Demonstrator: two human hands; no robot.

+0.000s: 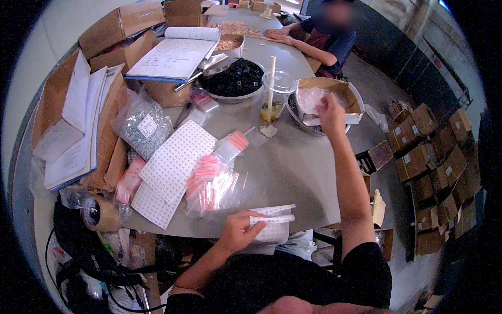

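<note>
My left hand (241, 230) is closed on a bent sheet of small printed labels (273, 219) at the table's near edge. Reaching out to the right, my right hand (331, 111) is over an open cardboard box (356, 102) with clear plastic bags (312, 99) in it. Its fingers are curled together, and what they hold, if anything, is hidden. The box rests on a bowl (302, 123) of dark small parts. Left of centre lie a pile of red-edged zip bags (206, 175) and two more label sheets (175, 162).
A clear cup with a straw (273, 102) stands beside the box. Behind are a bowl of black parts (235, 78), a metal scoop (209, 64) and a clipboard (175, 55). A bag of metal parts (144, 125) and tape (99, 213) are left. Another person (324, 44) sits at the far right.
</note>
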